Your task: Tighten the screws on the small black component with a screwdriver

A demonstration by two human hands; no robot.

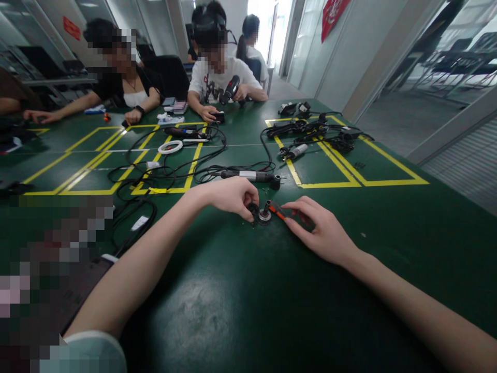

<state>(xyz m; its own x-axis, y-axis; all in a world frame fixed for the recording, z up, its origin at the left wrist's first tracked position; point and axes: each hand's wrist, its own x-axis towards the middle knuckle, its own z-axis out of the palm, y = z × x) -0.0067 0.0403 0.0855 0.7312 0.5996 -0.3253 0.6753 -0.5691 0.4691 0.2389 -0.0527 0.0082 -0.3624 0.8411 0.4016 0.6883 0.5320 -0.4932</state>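
Note:
My left hand [233, 196] comes in over the table with its fingers curled and pinches a small dark round part [253, 208] just above the green top. Right beside it stands a round metal-rimmed piece [264, 216] with a dark post sticking up. Between the thumb and fingers of my right hand [322, 230] is a slim orange-and-black tool [278, 211]; its tip points at the post. Whether the tip touches the post I cannot tell. A few tiny bits lie around the pieces, too small to name.
Beyond my hands lie a grey-and-black cylindrical power tool [248, 175], a small black cap-like part [275, 182] and tangled black cables [166, 155]. More corded tools [310, 129] fill the far right. Yellow tape [330, 185] marks the table. Across it, a person [229, 77] handles a drill.

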